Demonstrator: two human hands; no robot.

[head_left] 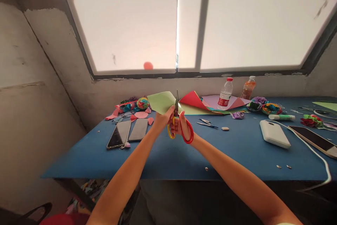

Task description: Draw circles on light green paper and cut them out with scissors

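My left hand (163,119) is closed on a sheet of light green paper (162,102), held up above the table with its edge towards the right. In my right hand (181,126) is a pair of scissors (188,134) with one red and one yellow handle loop. The blades point upward at the paper's right edge, close to my left thumb. Whether they are cutting into the paper I cannot tell. Both hands are close together over the middle of the blue table (168,161).
Two phones (119,134) and pink paper scraps (141,114) lie at left. Behind my hands are coloured sheets (193,100), a red-capped bottle (225,93) and a compass (207,123). A white power bank (275,133) with a cable, a glue stick (281,117) and paper flowers (312,121) lie at right.
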